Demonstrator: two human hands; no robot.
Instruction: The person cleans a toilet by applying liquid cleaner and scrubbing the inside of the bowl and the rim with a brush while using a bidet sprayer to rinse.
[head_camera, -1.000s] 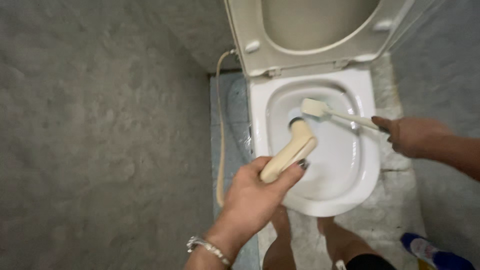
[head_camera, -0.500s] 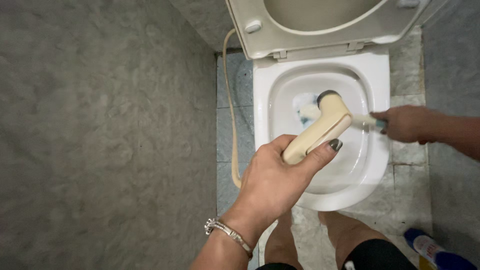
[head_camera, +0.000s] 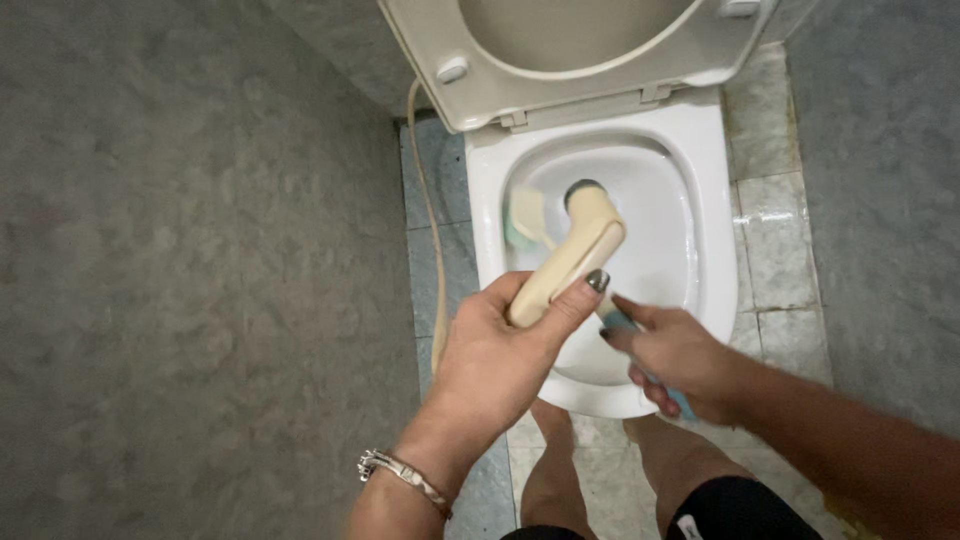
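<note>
My left hand grips a cream bidet sprayer, its nozzle aimed down into the white toilet bowl. Its cream hose runs down the left side of the toilet. My right hand holds the blue-tipped handle of a toilet brush, close to the bowl's front rim. The brush head presses against the bowl's inner left wall, and the sprayer hides part of the brush's shaft. The cream seat and lid are raised.
A grey rough wall stands close on the left and another grey wall on the right. Pale marbled floor tiles surround the toilet. My bare legs stand just in front of the bowl.
My right hand swung from the bowl's right side to its front, and the brush head moved to the left inner wall. The sprayer shifted slightly left.
</note>
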